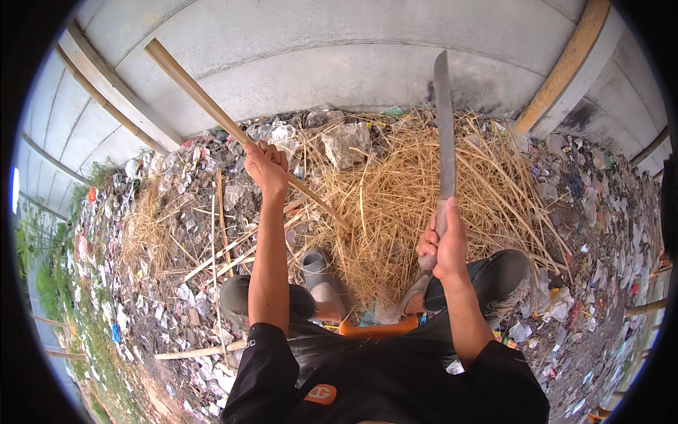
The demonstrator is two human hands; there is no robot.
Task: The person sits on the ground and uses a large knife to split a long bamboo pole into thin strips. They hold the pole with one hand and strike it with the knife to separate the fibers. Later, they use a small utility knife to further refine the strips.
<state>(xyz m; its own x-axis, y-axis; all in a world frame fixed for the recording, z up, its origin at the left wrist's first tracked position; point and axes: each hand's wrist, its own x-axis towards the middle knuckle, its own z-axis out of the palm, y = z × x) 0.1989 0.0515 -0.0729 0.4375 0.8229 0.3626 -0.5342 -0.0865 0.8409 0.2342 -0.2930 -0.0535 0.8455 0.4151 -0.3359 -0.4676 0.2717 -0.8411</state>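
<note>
My left hand (267, 168) is closed around a split bamboo stick (198, 93). The stick slants, its upper end toward the wall at far left and its lower end over a heap of pale bamboo shavings (381, 212). In my right hand (450, 247) is the handle of a machete (445, 134), its long grey blade raised nearly straight away from me, apart from the stick. The shavings lie between and beyond my feet. A grey tube-like thing (314, 265) stands by my left foot; what it is I cannot tell.
A grey concrete panel wall (339, 78) curves across the far side, with a bamboo pole (565, 63) against it at right. Litter (593, 212) covers the ground. A pale rock (346, 144) sits beyond the shavings. Beneath me shows an orange seat edge (379, 327). Loose strips (201, 352) lie at left.
</note>
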